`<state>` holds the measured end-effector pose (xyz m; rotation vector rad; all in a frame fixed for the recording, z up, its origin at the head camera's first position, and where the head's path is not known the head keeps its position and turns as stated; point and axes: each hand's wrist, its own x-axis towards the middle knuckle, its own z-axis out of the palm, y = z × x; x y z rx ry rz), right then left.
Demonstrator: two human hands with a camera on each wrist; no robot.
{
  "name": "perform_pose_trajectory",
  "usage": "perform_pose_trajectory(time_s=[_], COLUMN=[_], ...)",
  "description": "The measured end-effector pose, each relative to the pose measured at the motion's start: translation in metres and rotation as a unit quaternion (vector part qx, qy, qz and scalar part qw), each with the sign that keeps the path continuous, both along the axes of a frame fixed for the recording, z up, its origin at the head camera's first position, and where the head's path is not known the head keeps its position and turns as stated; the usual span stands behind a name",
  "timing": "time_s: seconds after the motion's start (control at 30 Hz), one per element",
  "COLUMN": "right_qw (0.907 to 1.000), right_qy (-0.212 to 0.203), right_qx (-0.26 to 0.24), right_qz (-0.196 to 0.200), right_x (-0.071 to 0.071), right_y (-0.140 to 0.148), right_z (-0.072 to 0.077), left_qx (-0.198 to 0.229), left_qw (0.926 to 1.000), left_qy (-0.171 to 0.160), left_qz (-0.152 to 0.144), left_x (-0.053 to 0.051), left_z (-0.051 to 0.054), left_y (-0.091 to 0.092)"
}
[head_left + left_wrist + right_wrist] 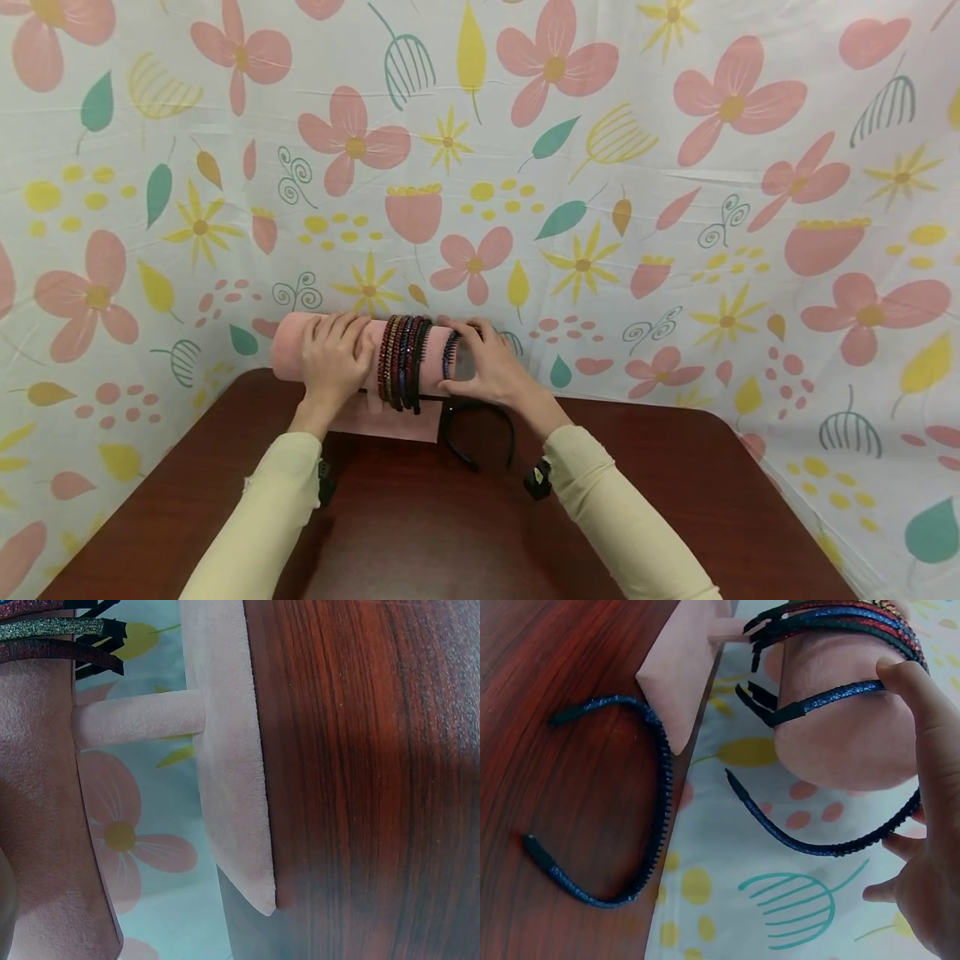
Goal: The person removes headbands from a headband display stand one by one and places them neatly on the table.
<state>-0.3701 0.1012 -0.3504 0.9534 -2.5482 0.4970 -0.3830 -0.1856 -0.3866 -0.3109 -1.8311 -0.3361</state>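
My left hand (333, 354) grips the left part of a pink padded roll (288, 346). Several glittery headbands (401, 358) circle the roll's middle. At its right end my right hand (487, 367) holds a dark blue headband (448, 354). The right wrist view shows the thumb of my right hand (937, 802) on a blue band (844, 696) across the roll. A curved toothed band (810, 847) reaches past the roll's end to the other fingers; whether both are one headband, I cannot tell.
Another dark headband (512, 433) lies on the brown table (420, 517), right of the roll's flat pink base (405, 421). A pink post (142, 720) joins roll and base. Behind the table hangs a flowered cloth (480, 150).
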Motion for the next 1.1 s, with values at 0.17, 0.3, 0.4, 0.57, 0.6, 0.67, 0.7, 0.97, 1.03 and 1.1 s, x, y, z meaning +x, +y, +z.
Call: perform_pose_trajectory(time_s=[0.17,0.3,0.4,0.57,0.6,0.67,0.7,0.97,1.03,1.1], right_qw=[0.9998,0.9995,0.9992,0.9995,0.9996,0.9998,0.9998,0.9991,0.9989,0.9988], right_qy=[-0.014,-0.020,-0.025,-0.024,-0.022,-0.014,-0.009,0.015,0.014,0.015], right_qx=[-0.016,-0.024,-0.031,-0.015,-0.011,-0.002,0.001,0.023,0.025,0.024], right_qz=[0.000,-0.003,-0.007,-0.013,-0.013,-0.016,-0.016,-0.033,-0.038,-0.041], right_x=[0.001,0.001,0.004,0.008,0.008,0.009,0.009,0.011,0.012,0.012], right_y=[0.007,0.013,0.019,0.029,0.031,0.034,0.036,0.048,0.051,0.054], right_z=[-0.002,-0.003,-0.003,-0.006,-0.007,-0.010,-0.011,-0.022,-0.025,-0.028], left_qx=[-0.003,-0.003,-0.002,-0.004,-0.005,-0.004,-0.004,-0.002,-0.003,-0.004], left_qw=[1.0000,1.0000,1.0000,1.0000,1.0000,1.0000,1.0000,1.0000,1.0000,1.0000], left_qy=[-0.006,-0.003,0.004,0.005,0.005,0.005,0.005,0.009,0.008,0.008], left_qz=[0.000,-0.001,-0.002,-0.002,-0.002,-0.003,-0.003,-0.001,0.001,0.002], left_x=[0.000,0.000,-0.001,-0.002,-0.002,-0.002,-0.001,-0.002,-0.002,-0.002], left_z=[0.000,0.000,0.000,-0.001,-0.001,0.000,0.000,-0.001,-0.002,-0.002], left_y=[0.000,0.000,0.001,0.002,0.002,0.002,0.002,-0.001,-0.001,-0.002])
